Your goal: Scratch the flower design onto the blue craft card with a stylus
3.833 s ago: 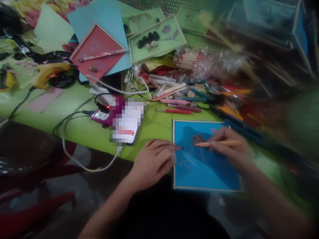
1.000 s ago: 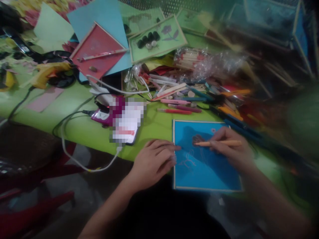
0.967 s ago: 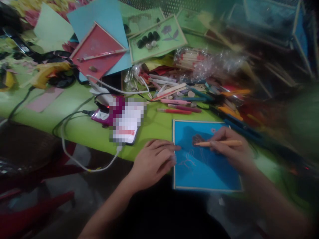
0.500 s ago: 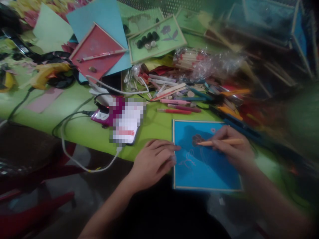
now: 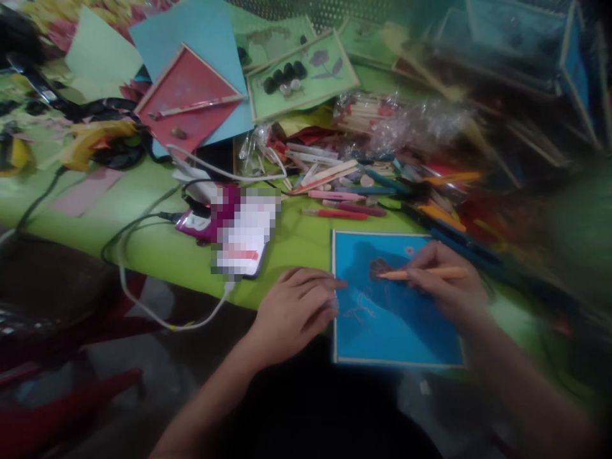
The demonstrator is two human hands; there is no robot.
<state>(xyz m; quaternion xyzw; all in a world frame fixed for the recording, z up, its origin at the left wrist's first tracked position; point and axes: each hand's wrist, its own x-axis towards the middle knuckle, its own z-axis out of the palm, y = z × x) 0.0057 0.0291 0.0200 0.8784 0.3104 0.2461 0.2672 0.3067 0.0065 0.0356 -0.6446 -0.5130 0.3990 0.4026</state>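
A square blue board (image 5: 377, 338) with pale strips along its edges lies at the front of the green table. Pinched in my right hand (image 5: 442, 280) is an orange pen (image 5: 394, 275), its tip on a dark flower drawing (image 5: 377, 268) near the board's upper middle. Fainter reddish line drawings (image 5: 361, 306) show lower left of the flower. My left hand (image 5: 299, 306) grips the board's left edge, fingers bent and fingertips over the pale strip. Shadow from my right hand covers part of the blue surface.
A phone (image 5: 248, 236) with a white cable (image 5: 143, 312) lies to the left by a purple power strip (image 5: 196, 223). Behind are scattered pens (image 5: 339, 214), sticks, a green framed panel (image 5: 301, 83), a red panel (image 5: 191, 95) and a yellow glue gun (image 5: 86, 143).
Very little differs. The orange pen's tip stays on the flower, and both hands keep the same places.
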